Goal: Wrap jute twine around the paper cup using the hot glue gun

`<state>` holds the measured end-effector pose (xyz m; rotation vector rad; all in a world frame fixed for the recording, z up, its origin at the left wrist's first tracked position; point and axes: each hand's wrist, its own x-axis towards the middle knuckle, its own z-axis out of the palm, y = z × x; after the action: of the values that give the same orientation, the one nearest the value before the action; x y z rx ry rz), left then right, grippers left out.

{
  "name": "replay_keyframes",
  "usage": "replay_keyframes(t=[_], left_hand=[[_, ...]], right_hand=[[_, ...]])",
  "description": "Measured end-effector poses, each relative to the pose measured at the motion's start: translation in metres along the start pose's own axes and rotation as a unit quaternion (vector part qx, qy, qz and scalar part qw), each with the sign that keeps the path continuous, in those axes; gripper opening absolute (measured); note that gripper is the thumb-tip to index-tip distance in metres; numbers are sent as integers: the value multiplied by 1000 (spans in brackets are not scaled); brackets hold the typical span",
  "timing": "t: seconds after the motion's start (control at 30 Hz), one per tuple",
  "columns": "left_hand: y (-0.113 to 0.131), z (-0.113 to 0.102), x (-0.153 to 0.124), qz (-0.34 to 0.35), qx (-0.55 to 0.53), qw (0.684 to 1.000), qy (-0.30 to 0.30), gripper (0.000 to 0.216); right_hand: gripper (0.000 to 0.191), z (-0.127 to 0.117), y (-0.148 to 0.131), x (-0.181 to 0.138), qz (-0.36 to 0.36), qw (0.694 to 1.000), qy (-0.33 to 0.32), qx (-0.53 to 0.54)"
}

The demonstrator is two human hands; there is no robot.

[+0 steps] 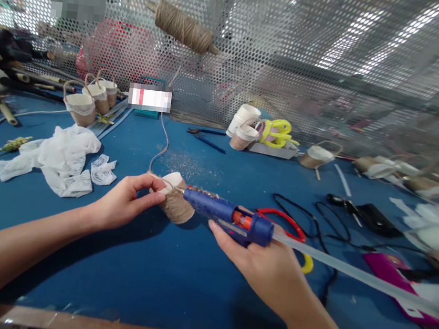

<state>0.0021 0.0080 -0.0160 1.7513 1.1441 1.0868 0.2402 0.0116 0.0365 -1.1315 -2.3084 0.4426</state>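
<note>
My left hand (122, 201) is closed, its thumb and fingers pinching the rim of a small paper cup (178, 208) wrapped in brown twine or burlap. The cup leans over on its side above the blue tabletop. Jute twine (164, 133) runs down from a spool (184, 27) at the mesh to the cup's rim beside my fingertips. My right hand (267, 267) grips a blue hot glue gun (214, 209), whose nozzle points left at the cup's rim, touching or very near the twine. A long translucent glue stick (335, 259) sticks out behind the gun.
White lace scraps (63, 160) lie at left, near several handled cups (81, 109). Black-and-blue pliers (208, 139), stacked cups (244, 120) and yellow cord (276, 131) sit toward the back. Red-and-yellow-handled scissors (284, 219) and black cable (321, 229) lie at right. Perforated metal mesh (241, 45) stands behind.
</note>
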Motion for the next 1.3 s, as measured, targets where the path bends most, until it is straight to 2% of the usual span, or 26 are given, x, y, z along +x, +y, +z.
replay_keyframes(t=[0.43,0.67,1.0,1.3], left_hand=[[-1,1,0,1,0,1000,9,13],[-1,0,-1,0,9,1000,4,15],[-2,0,0,1,4,1000,2,13],[-3,0,0,8,-5,1000,11,11]], right_hand=[[12,0,3,-4,-15,999,9,-34],[14,7,3,-9,-52,996,24,-68],[14,2,6,-8,-33,998,10,-57],[18,7,9,-11,-104,982,14,-155]])
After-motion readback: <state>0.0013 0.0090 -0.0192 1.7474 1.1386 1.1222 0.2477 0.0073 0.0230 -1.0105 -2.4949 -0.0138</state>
